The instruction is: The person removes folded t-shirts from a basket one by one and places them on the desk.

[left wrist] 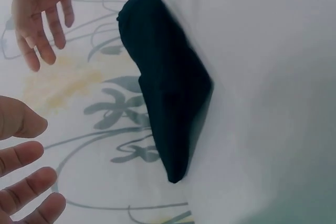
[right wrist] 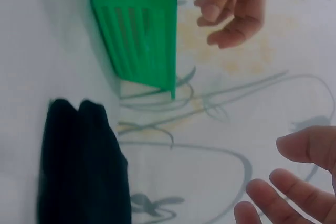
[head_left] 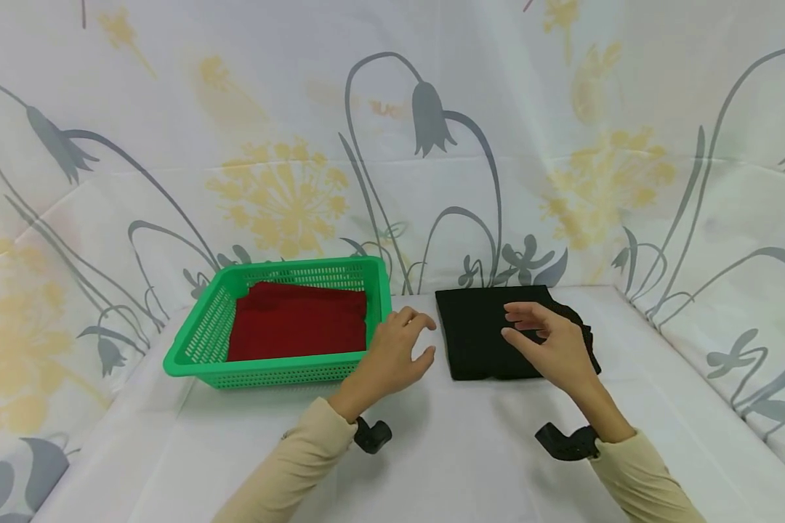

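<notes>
A folded black cloth lies on the white table, its right side slightly ruffled. Above it hovers my right hand, fingers loosely bent and holding nothing. My left hand hangs in the air by the right front corner of a green plastic basket, also with nothing in its grasp. Inside the basket lies a folded dark red cloth. The left wrist view shows the black cloth from the side, low on the table. In the right wrist view, two folded layers of the black cloth show near the basket.
A white cover spreads over the table. Behind it hangs a pale curtain printed with grey and yellow flowers. Each wrist wears a small black camera, one at the left wrist and one at the right.
</notes>
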### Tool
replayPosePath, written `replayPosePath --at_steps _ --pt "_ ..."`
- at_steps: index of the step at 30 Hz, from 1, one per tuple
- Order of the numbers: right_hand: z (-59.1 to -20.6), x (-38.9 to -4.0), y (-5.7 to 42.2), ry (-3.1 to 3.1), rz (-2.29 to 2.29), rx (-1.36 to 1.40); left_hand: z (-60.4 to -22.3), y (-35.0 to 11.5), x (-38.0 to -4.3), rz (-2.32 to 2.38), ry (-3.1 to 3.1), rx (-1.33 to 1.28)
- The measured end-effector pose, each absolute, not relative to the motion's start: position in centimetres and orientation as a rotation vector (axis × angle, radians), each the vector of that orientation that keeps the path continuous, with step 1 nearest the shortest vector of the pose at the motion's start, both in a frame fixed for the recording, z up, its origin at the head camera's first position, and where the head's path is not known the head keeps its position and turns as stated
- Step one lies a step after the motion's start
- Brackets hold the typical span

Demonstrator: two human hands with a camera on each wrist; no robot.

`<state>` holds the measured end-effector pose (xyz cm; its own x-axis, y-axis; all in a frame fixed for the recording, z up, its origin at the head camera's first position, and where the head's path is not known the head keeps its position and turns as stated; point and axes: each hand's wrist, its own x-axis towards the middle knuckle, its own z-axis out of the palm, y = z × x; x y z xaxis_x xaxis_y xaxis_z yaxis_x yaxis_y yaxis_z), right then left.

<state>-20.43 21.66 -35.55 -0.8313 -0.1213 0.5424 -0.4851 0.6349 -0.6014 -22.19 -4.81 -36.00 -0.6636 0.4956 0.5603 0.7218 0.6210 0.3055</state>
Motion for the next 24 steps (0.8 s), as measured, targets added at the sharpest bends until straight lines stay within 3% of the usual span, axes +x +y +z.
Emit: replayPosePath --at_steps 24 --pt "-31.6 -22.0 15.8 -2.492 1.098 0.746 -33.2 -13.9 -20.9 -0.922 -2.47 -0.831"
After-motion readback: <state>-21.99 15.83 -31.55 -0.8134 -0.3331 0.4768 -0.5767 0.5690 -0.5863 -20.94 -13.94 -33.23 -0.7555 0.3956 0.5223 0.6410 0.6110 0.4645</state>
